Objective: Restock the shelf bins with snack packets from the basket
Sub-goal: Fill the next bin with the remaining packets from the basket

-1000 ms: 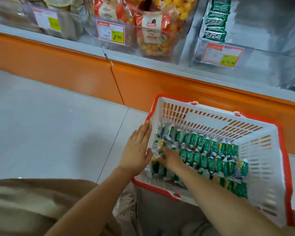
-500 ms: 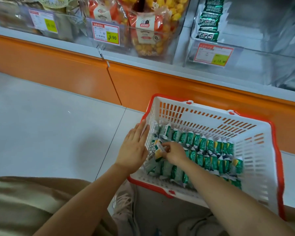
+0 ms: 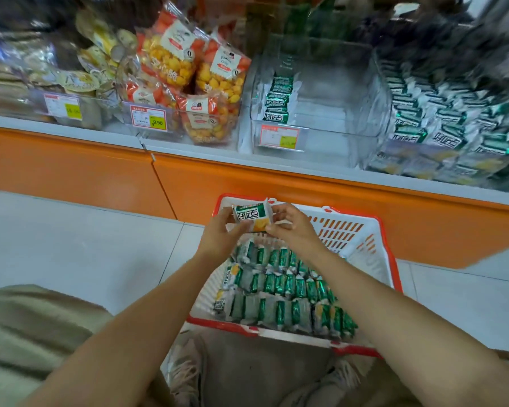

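A white basket with a red rim (image 3: 373, 257) stands on the floor below the shelf, holding several rows of green and silver snack packets (image 3: 279, 284). Above its far edge, my left hand (image 3: 221, 236) and my right hand (image 3: 291, 227) hold a small stack of green packets (image 3: 252, 217) between them, label facing up. On the shelf straight ahead, a clear bin (image 3: 329, 113) holds one short row of the same packets (image 3: 276, 98) at its left side. To its right, another bin (image 3: 453, 121) is piled with green packets.
Bags of orange and yellow puffed snacks (image 3: 194, 83) fill the bin to the left, with a price tag (image 3: 149, 120) on its front. The shelf's orange base (image 3: 276, 189) runs across the view. Grey floor tiles (image 3: 71, 245) lie to the left. My shoes (image 3: 185, 374) sit below the basket.
Both hands have lifted out of the basket with a stack of packets between them. The view has tilted up, showing the shelf bins.
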### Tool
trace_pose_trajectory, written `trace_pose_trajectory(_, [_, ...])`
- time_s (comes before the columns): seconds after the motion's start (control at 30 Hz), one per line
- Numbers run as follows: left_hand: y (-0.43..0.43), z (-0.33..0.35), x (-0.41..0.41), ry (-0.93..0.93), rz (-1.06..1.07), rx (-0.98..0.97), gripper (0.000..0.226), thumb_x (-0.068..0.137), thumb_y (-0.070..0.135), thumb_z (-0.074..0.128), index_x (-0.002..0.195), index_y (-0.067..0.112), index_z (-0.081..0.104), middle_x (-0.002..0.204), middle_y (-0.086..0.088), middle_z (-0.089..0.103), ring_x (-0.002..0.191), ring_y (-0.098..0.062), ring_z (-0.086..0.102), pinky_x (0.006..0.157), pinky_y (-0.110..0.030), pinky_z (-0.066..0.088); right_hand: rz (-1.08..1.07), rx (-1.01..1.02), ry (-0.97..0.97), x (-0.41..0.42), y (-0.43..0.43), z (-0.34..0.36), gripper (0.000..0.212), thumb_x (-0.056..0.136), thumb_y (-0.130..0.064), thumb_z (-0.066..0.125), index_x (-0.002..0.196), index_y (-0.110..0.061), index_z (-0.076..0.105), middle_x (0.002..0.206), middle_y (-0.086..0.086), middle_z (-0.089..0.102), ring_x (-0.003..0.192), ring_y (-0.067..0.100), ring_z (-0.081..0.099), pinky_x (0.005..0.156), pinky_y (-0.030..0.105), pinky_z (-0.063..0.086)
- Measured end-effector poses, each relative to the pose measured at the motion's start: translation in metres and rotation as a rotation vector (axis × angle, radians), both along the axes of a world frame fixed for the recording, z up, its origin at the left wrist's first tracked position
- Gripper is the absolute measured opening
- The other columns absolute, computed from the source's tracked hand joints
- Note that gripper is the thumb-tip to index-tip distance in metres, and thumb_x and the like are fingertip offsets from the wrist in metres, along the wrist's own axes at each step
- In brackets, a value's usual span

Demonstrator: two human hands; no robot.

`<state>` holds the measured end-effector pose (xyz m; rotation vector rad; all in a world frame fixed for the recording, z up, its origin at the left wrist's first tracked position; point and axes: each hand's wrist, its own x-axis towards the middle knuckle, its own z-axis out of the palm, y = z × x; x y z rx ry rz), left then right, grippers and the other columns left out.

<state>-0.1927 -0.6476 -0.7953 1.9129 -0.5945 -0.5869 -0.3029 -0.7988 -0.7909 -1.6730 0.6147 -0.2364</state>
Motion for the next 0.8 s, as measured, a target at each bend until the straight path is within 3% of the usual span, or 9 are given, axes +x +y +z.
trace_pose_trajectory(0.13, [-0.011,0.034,0.001,-0.018,-0.054,-0.158,0.018,0.092,0.019,0.068,0.107,0.012,0.06,0.101,-0.003,0.067,0.096,-0.016,0.062,0.078,-0.028,0.048,0.046,-0.086,-0.112,-0.004,-0.01,0.039,0.042,0.085,-0.011,0.073,0.12,-0.019,0.053,0.104,0.0,0.064,0.096,0.015,0.064,0.075,0.017,0.053])
trace_pose_trajectory(0.2, [-0.018,0.049,0.005,-0.11,-0.073,-0.19,0.014,0.09,0.016,0.07,0.097,0.023,0.06,0.094,0.002,0.066,0.092,-0.017,0.062,0.078,-0.036,0.05,0.038,-0.196,-0.166,-0.002,-0.016,0.057,0.044,0.086,-0.012,0.073,0.124,-0.02,0.053,0.104,0.003,0.062,0.094,0.014,0.062,0.076,0.016,0.051])
trace_pose_trajectory(0.27, [-0.026,0.061,0.011,-0.195,-0.071,-0.191,0.02,0.087,0.02,0.072,0.091,0.033,0.057,0.091,0.007,0.066,0.089,-0.02,0.063,0.078,-0.046,0.053,0.038,-0.285,-0.211,0.002,-0.022,0.075,0.04,0.087,-0.007,0.071,0.123,-0.017,0.057,0.091,0.003,0.054,0.08,0.014,0.057,0.071,0.015,0.05])
trace_pose_trajectory(0.4, [-0.045,0.085,0.023,-0.321,-0.058,-0.197,0.022,0.087,0.032,0.07,0.106,0.026,0.061,0.102,0.003,0.066,0.099,-0.02,0.059,0.086,-0.049,0.05,0.053,-0.499,-0.246,0.018,-0.042,0.107,0.026,0.085,-0.01,0.072,0.106,-0.023,0.065,0.074,-0.001,0.048,0.066,0.02,0.053,0.063,0.026,0.046])
trace_pose_trajectory(0.5, [-0.058,0.102,0.039,-0.564,-0.029,-0.138,0.036,0.091,0.033,0.066,0.124,0.02,0.058,0.121,-0.002,0.061,0.114,-0.019,0.051,0.095,-0.042,0.044,-0.028,-0.567,-0.309,0.035,-0.059,0.131,0.022,0.084,-0.013,0.074,0.102,-0.023,0.068,0.084,0.004,0.06,0.074,0.015,0.054,0.067,0.023,0.045])
trace_pose_trajectory(0.6, [-0.069,0.112,0.061,-0.757,0.012,-0.128,0.039,0.094,0.024,0.061,0.132,0.016,0.053,0.131,-0.005,0.057,0.124,-0.024,0.047,0.102,-0.049,0.04,-0.155,-0.558,-0.355,0.056,-0.078,0.156,0.021,0.083,-0.012,0.074,0.103,-0.016,0.069,0.085,0.005,0.059,0.073,0.01,0.051,0.068,0.024,0.046])
trace_pose_trajectory(0.73, [-0.081,0.107,0.082,-0.849,-0.013,-0.032,0.049,0.095,0.023,0.058,0.142,0.018,0.045,0.152,-0.005,0.04,0.144,-0.025,0.029,0.118,-0.05,0.025,-0.203,-0.604,-0.224,0.083,-0.104,0.166,0.02,0.08,-0.01,0.078,0.096,-0.016,0.068,0.079,-0.001,0.056,0.067,0.007,0.049,0.062,0.011,0.041])
trace_pose_trajectory(0.8, [-0.085,0.102,0.087,-0.879,-0.026,-0.018,0.052,0.097,0.023,0.056,0.146,0.016,0.04,0.158,-0.005,0.031,0.148,-0.025,0.021,0.121,-0.048,0.018,-0.159,-0.621,-0.111,0.094,-0.111,0.162,0.021,0.078,-0.01,0.08,0.093,-0.018,0.067,0.08,-0.001,0.057,0.067,0.009,0.048,0.061,0.012,0.042])
